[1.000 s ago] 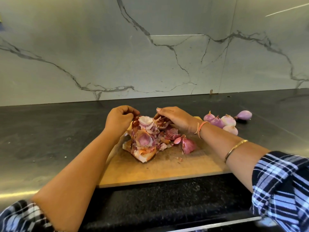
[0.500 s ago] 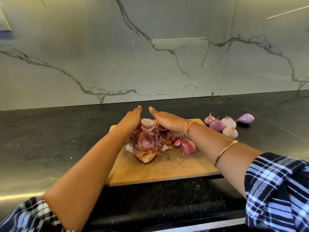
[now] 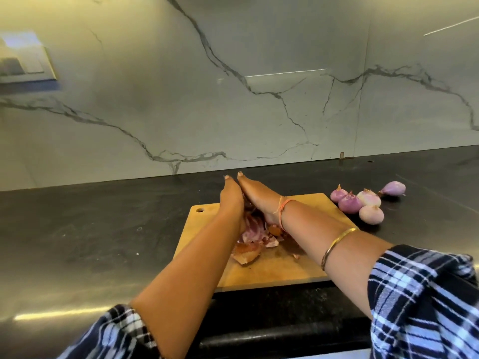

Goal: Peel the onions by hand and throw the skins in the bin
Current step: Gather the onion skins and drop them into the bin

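Purple skins [image 3: 252,228] mid-frame are squeezed between left hand [image 3: 230,200] and right hand [image 3: 260,200], both flat and uncurled (a scoop for the bin, likely). Peeled onions [image 3: 350,203] wait aside at right.

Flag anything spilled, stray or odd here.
Nothing is damaged or spilled. One stray scrap lies on the board, apart from the skins pressed between the left hand and right hand. The onions sit off the board on the counter, the rightmost onion apart from the rest.
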The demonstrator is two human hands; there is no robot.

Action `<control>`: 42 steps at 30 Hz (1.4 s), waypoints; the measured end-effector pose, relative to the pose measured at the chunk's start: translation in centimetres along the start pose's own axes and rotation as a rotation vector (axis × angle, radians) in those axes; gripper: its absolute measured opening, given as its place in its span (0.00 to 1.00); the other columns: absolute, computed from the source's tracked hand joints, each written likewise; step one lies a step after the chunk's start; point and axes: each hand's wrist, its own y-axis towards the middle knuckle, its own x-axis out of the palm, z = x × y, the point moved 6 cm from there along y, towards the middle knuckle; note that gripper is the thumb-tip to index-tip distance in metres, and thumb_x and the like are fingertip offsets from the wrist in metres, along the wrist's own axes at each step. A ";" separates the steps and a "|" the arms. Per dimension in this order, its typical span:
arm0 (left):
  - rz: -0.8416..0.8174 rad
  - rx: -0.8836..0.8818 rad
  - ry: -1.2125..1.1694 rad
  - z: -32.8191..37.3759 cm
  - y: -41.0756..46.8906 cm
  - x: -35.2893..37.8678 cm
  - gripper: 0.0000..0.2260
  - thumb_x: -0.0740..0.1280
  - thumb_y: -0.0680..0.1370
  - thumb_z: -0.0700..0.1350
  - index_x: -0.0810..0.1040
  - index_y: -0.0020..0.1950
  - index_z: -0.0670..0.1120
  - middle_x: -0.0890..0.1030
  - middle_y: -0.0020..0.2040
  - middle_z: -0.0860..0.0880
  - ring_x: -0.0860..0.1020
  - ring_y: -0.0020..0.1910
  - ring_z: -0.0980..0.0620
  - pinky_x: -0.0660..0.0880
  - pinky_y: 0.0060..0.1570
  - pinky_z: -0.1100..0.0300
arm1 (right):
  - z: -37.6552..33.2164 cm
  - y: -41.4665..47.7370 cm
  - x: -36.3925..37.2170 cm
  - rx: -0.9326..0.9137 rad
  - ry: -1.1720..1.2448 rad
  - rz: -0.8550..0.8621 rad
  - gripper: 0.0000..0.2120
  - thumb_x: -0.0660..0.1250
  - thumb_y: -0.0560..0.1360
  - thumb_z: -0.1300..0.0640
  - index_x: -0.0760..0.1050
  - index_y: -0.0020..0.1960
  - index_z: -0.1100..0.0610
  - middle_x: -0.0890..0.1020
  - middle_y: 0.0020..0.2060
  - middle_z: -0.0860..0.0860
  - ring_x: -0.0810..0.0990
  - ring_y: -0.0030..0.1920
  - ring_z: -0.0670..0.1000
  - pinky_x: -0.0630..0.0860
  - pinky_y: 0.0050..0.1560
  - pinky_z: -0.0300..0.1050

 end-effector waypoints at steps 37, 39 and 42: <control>-0.090 0.051 0.391 -0.2 0.3 -1.4 0.25 0.50 0.83 0.57 0.73 0.65 0.40 0.79 0.59 0.40 0.76 0.59 0.42 0.71 0.63 0.51 | 0.2 -4.3 -1.4 -0.152 -0.378 -0.116 0.28 0.49 0.80 0.39 0.76 0.62 0.56 0.81 0.59 0.56 0.78 0.61 0.55 0.70 0.67 0.55; -0.131 0.019 0.303 -0.3 0.1 -1.1 0.27 0.51 0.82 0.59 0.74 0.64 0.40 0.80 0.56 0.39 0.78 0.56 0.42 0.72 0.62 0.49 | -0.2 -4.5 -1.3 -0.088 -0.311 -0.120 0.25 0.50 0.82 0.43 0.78 0.58 0.58 0.82 0.55 0.57 0.79 0.58 0.55 0.71 0.65 0.52; -0.186 0.007 0.250 -0.2 0.3 -0.7 0.27 0.50 0.82 0.60 0.75 0.60 0.39 0.81 0.53 0.39 0.79 0.52 0.44 0.74 0.55 0.53 | -0.3 -3.8 -1.4 -0.031 -0.213 -0.150 0.21 0.52 0.81 0.43 0.78 0.52 0.55 0.82 0.55 0.57 0.79 0.56 0.55 0.71 0.66 0.53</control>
